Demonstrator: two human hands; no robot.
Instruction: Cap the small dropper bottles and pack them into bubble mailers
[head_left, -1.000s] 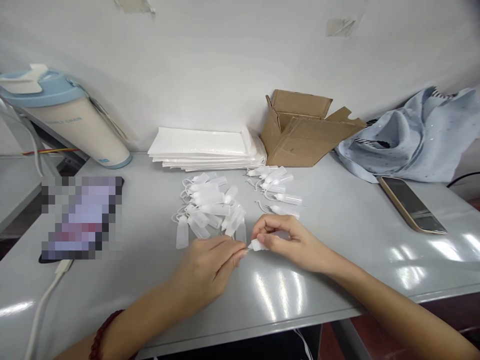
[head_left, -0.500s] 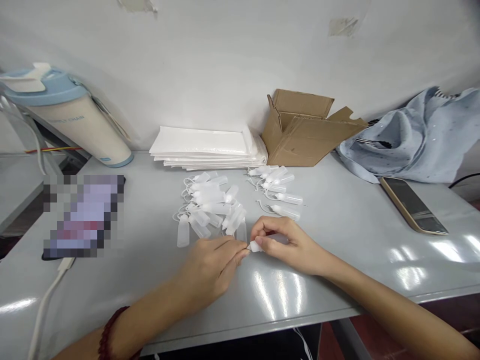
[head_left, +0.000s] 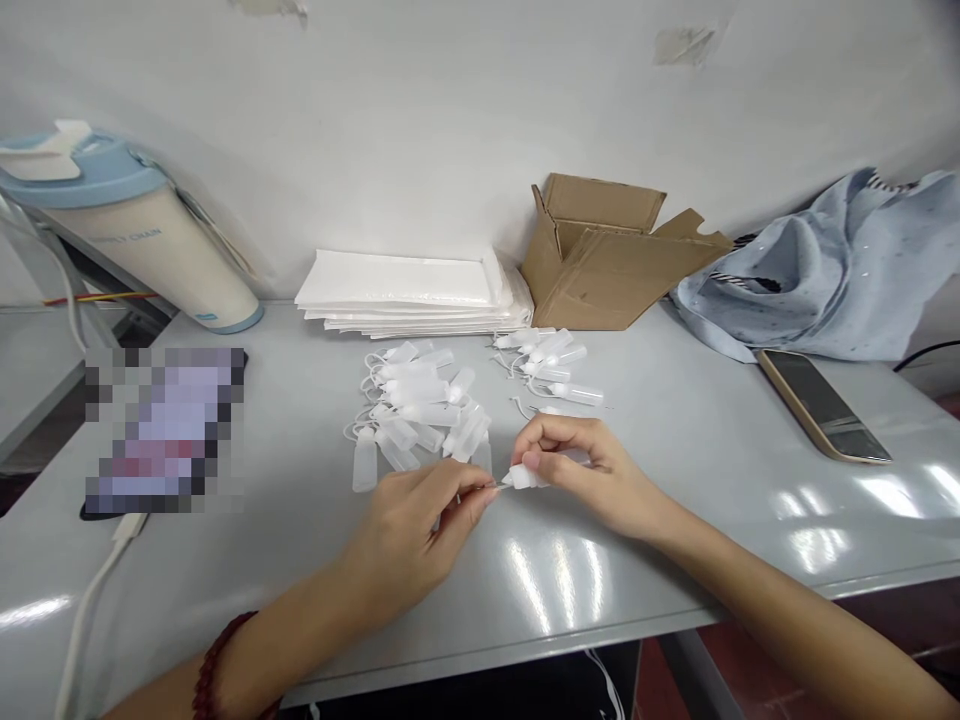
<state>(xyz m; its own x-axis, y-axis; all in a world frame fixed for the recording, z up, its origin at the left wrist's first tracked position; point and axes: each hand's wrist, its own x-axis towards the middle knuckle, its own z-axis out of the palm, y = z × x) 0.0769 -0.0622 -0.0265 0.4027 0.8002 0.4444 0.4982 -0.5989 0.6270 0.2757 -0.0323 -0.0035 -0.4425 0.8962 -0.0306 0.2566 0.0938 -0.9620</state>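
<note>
My right hand (head_left: 581,470) is closed around a small translucent squeeze bottle (head_left: 529,477), its white nozzle pointing left. My left hand (head_left: 427,520) is closed in a pinch on the bottle's thin tip (head_left: 505,484), just left of the nozzle; the fingertips hide most of it. Behind my left hand lies a pile of similar small bottles (head_left: 420,390), many with white looped straps. A smaller group of bottles with thin metal tips (head_left: 574,393) rests beyond my right hand, which partly covers the nearest one.
White padded envelopes (head_left: 405,280) are stacked against the wall, beside an open cardboard box (head_left: 615,275). A pale blue cloth (head_left: 825,275) and a phone (head_left: 825,405) lie at right. A tumbler (head_left: 150,240) and a blurred-out device (head_left: 165,430) with a cable occupy the left.
My right hand and the bottle have shifted slightly right and up. The gap between the nozzle and my left fingertips has widened, showing a thin pale length there.
</note>
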